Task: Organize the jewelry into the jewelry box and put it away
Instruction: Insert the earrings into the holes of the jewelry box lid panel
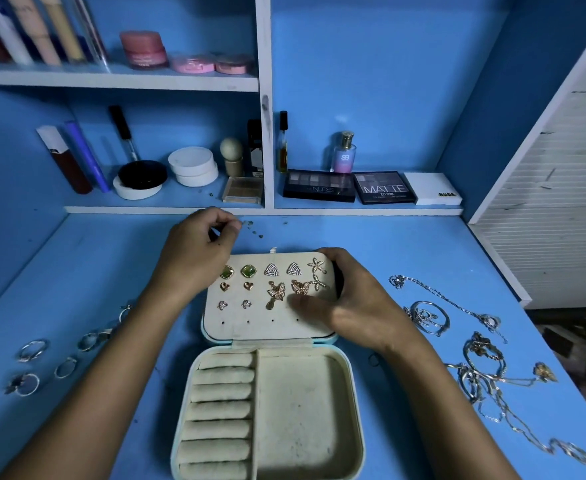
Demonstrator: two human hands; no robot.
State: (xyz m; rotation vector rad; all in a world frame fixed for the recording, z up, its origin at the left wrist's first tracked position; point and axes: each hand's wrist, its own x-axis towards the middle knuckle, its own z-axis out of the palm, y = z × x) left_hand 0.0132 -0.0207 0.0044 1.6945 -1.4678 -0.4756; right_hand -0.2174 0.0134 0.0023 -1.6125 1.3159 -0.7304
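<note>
Fig.: my right hand [350,303] grips the jewelry box [270,386] lid to steady it; left hand [199,247] fingers pinched beyond it, on what I can't tell, prob. an earring back.

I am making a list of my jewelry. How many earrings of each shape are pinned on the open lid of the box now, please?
On the lid:
Green square earrings: 2
Silver triangle earrings: 2
Starfish earrings: 2
Gold heart earrings: 2
Butterfly earrings: 2
Small cluster earrings: 2
Total: 12
</note>
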